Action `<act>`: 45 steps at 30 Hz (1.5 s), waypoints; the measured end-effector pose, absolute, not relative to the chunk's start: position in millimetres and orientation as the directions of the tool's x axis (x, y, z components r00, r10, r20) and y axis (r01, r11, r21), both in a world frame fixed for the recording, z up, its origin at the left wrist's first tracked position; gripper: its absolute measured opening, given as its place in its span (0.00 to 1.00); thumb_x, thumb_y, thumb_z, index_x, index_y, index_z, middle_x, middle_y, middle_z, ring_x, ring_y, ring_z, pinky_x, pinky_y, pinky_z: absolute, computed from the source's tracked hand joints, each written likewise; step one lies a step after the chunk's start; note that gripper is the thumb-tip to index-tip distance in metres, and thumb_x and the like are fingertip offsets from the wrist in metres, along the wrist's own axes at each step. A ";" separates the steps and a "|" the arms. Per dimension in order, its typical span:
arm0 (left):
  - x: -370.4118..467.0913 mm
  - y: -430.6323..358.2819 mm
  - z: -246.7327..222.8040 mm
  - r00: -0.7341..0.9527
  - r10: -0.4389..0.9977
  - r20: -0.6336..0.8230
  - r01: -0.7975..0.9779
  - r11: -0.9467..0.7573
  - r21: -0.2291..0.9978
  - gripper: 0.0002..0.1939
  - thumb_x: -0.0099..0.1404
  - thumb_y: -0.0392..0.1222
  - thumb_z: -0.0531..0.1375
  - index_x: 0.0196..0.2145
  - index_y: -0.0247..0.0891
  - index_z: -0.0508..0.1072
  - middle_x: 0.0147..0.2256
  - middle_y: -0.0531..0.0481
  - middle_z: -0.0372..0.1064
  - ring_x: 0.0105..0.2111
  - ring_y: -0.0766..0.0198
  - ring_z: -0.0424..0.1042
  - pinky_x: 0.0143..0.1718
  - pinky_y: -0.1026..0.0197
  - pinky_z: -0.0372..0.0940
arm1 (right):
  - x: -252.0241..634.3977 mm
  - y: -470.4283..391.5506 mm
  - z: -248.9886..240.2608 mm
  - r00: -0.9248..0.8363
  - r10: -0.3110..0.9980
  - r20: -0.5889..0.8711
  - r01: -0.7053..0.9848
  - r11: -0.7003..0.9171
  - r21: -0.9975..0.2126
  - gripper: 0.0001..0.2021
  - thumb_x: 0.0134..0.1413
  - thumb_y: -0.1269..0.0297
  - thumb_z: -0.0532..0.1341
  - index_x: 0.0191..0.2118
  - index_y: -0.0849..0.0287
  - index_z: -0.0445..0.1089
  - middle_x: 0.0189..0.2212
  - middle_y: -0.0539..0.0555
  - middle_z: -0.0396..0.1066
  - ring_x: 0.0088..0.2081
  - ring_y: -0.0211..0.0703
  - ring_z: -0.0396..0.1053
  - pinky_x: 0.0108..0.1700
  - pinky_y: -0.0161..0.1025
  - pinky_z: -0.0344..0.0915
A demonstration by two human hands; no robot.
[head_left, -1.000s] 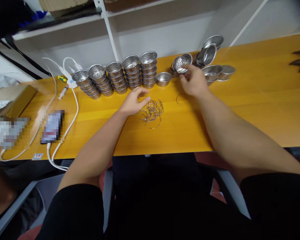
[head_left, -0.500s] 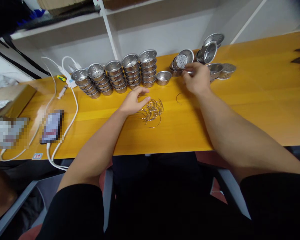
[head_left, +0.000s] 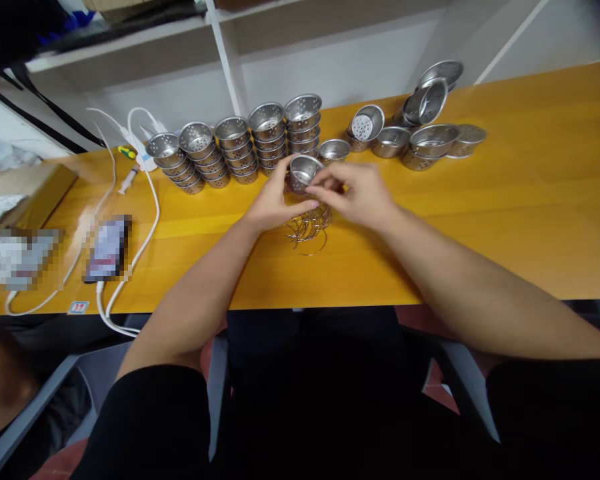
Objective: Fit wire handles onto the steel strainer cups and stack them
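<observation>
A small perforated metal cup [head_left: 303, 172] is held above the table between both hands. My left hand [head_left: 275, 203] wraps its thumb and fingers round the cup's left and lower side. At its right rim, my right hand [head_left: 357, 190] pinches with thumb and curled fingers. Just beneath the hands lies a tangle of thin curved wires [head_left: 307, 227]. Behind the hands, several stacks of perforated cups [head_left: 267, 137] stand in a row, with a single cup [head_left: 335, 152] at their right end. Loose cups [head_left: 391, 141] sit farther right, some of them tilted.
On the left lie a phone [head_left: 109, 250] with white cables, a second device [head_left: 30, 260], a small syringe [head_left: 129, 180] and a cardboard box [head_left: 45, 193]. White shelving [head_left: 225, 57] rises behind the table [head_left: 530, 220]. Another person's arm [head_left: 3, 380] shows at the lower left.
My right hand has come left from the loose cups, bringing a cup over the wires. My left hand has risen slightly and now holds that cup too.
</observation>
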State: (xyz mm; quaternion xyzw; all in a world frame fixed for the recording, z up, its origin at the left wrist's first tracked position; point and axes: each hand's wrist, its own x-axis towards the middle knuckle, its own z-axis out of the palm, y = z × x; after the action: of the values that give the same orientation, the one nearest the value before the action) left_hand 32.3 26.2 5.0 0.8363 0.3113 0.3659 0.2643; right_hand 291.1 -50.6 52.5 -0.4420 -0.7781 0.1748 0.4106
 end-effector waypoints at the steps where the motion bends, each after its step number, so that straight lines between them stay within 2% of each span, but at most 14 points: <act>1: 31.8 26.1 6.4 0.548 0.701 0.457 0.329 -0.682 0.653 0.51 0.72 0.43 0.81 0.83 0.50 0.62 0.82 0.35 0.75 0.80 0.35 0.82 0.84 0.33 0.80 | 282.7 -54.4 50.4 -0.311 0.828 0.467 0.538 0.558 -0.631 0.23 0.84 0.31 0.72 0.50 0.46 0.87 0.36 0.54 0.81 0.37 0.57 0.76 0.49 0.58 0.78; 4: 29.2 27.6 8.8 0.579 0.659 0.480 0.295 -0.718 0.630 0.45 0.72 0.41 0.79 0.79 0.48 0.66 0.78 0.37 0.78 0.79 0.38 0.82 0.87 0.34 0.77 | 271.7 -55.9 44.0 -0.353 0.813 0.463 0.487 0.582 -0.651 0.20 0.84 0.34 0.72 0.56 0.46 0.88 0.33 0.52 0.76 0.34 0.54 0.72 0.45 0.55 0.76; 7: 28.4 29.4 8.4 0.577 0.632 0.518 0.263 -0.744 0.615 0.44 0.71 0.39 0.75 0.79 0.47 0.66 0.78 0.38 0.77 0.80 0.40 0.80 0.88 0.35 0.76 | 275.6 -49.7 42.2 -0.324 0.827 0.459 0.486 0.562 -0.669 0.27 0.86 0.32 0.68 0.69 0.47 0.87 0.33 0.52 0.76 0.34 0.55 0.72 0.44 0.55 0.75; 8: 28.4 29.5 8.4 0.578 0.629 0.520 0.268 -0.748 0.607 0.44 0.70 0.39 0.74 0.79 0.47 0.66 0.78 0.38 0.77 0.80 0.40 0.80 0.88 0.35 0.75 | 278.0 -47.5 42.6 -0.337 0.832 0.441 0.500 0.555 -0.665 0.29 0.87 0.31 0.66 0.70 0.47 0.86 0.34 0.52 0.77 0.34 0.55 0.72 0.44 0.55 0.74; 9: 28.4 29.5 8.5 0.582 0.630 0.515 0.281 -0.750 0.599 0.44 0.70 0.38 0.74 0.79 0.47 0.66 0.78 0.38 0.78 0.80 0.39 0.80 0.88 0.34 0.75 | 280.4 -45.5 43.2 -0.372 0.828 0.419 0.511 0.559 -0.653 0.29 0.88 0.30 0.64 0.67 0.48 0.87 0.34 0.52 0.78 0.35 0.54 0.72 0.44 0.55 0.74; 12: 26.8 30.4 9.2 0.602 0.634 0.485 0.318 -0.748 0.583 0.44 0.69 0.40 0.74 0.78 0.47 0.67 0.77 0.37 0.79 0.79 0.37 0.80 0.87 0.33 0.75 | 284.6 -42.6 45.3 -0.492 0.794 0.357 0.513 0.596 -0.618 0.27 0.90 0.31 0.61 0.50 0.49 0.84 0.35 0.53 0.79 0.36 0.53 0.73 0.46 0.55 0.73; 14: 24.3 32.8 9.1 0.605 0.627 0.490 0.313 -0.754 0.578 0.43 0.70 0.40 0.74 0.79 0.46 0.67 0.77 0.36 0.78 0.79 0.37 0.79 0.88 0.33 0.74 | 285.0 -42.4 45.6 -0.517 0.792 0.324 0.508 0.589 -0.628 0.26 0.89 0.33 0.63 0.45 0.48 0.79 0.34 0.52 0.77 0.37 0.53 0.73 0.46 0.55 0.73; 17: 20.9 38.4 7.4 0.599 0.607 0.522 0.295 -0.774 0.561 0.44 0.70 0.39 0.74 0.80 0.45 0.67 0.78 0.34 0.76 0.80 0.38 0.78 0.89 0.34 0.73 | 284.2 -41.9 44.2 -0.447 0.821 0.356 0.487 0.557 -0.673 0.25 0.86 0.30 0.67 0.48 0.47 0.77 0.38 0.54 0.78 0.39 0.56 0.74 0.49 0.57 0.76; 21: 21.1 43.0 6.0 0.613 0.592 0.523 0.319 -0.791 0.522 0.48 0.69 0.37 0.76 0.82 0.46 0.67 0.77 0.36 0.77 0.81 0.35 0.77 0.90 0.34 0.71 | 284.3 -38.5 41.4 -0.294 0.837 0.461 0.502 0.546 -0.671 0.34 0.81 0.18 0.68 0.49 0.47 0.78 0.51 0.62 0.81 0.51 0.64 0.79 0.60 0.62 0.81; 23: 22.8 42.6 6.5 0.616 0.597 0.513 0.329 -0.788 0.521 0.50 0.68 0.36 0.77 0.82 0.48 0.67 0.77 0.38 0.77 0.82 0.33 0.76 0.91 0.33 0.70 | 284.8 -36.9 40.6 -0.258 0.850 0.459 0.498 0.524 -0.691 0.38 0.77 0.11 0.67 0.48 0.46 0.78 0.53 0.63 0.82 0.53 0.65 0.80 0.62 0.63 0.82; 25: 24.5 41.2 7.3 0.618 0.612 0.494 0.346 -0.775 0.529 0.50 0.68 0.36 0.77 0.83 0.50 0.68 0.78 0.39 0.76 0.82 0.32 0.75 0.91 0.31 0.69 | 285.2 -35.8 40.3 -0.256 0.855 0.452 0.478 0.518 -0.709 0.40 0.75 0.08 0.67 0.46 0.46 0.77 0.51 0.62 0.82 0.53 0.65 0.80 0.63 0.63 0.82; 30: 25.8 39.1 9.4 0.607 0.643 0.466 0.370 -0.748 0.551 0.49 0.69 0.35 0.78 0.82 0.51 0.70 0.77 0.39 0.75 0.82 0.33 0.74 0.92 0.30 0.69 | 283.3 -35.3 40.2 -0.261 0.851 0.455 0.429 0.525 -0.735 0.40 0.73 0.10 0.71 0.44 0.46 0.75 0.46 0.60 0.83 0.50 0.63 0.81 0.60 0.63 0.82; 39: 25.8 39.5 12.8 0.619 0.640 0.455 0.381 -0.752 0.538 0.48 0.68 0.33 0.77 0.81 0.50 0.71 0.79 0.39 0.74 0.84 0.31 0.73 0.92 0.29 0.69 | 280.9 -31.4 35.7 -0.227 0.894 0.386 0.346 0.445 -0.826 0.46 0.59 0.02 0.75 0.44 0.46 0.75 0.45 0.58 0.83 0.46 0.61 0.80 0.55 0.62 0.84; 45: 27.4 36.1 16.1 0.583 0.660 0.474 0.388 -0.739 0.551 0.45 0.70 0.34 0.77 0.79 0.51 0.72 0.77 0.38 0.75 0.83 0.31 0.74 0.91 0.29 0.70 | 281.2 -29.7 36.0 -0.180 0.901 0.394 0.351 0.433 -0.830 0.46 0.58 0.04 0.77 0.43 0.47 0.77 0.44 0.60 0.81 0.44 0.61 0.79 0.51 0.62 0.82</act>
State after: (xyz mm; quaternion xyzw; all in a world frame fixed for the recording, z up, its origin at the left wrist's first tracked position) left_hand 27.4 36.1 16.1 0.8672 0.3021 0.3426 0.1984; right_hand 281.2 -29.7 36.0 -0.4421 -0.7084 0.2967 0.4633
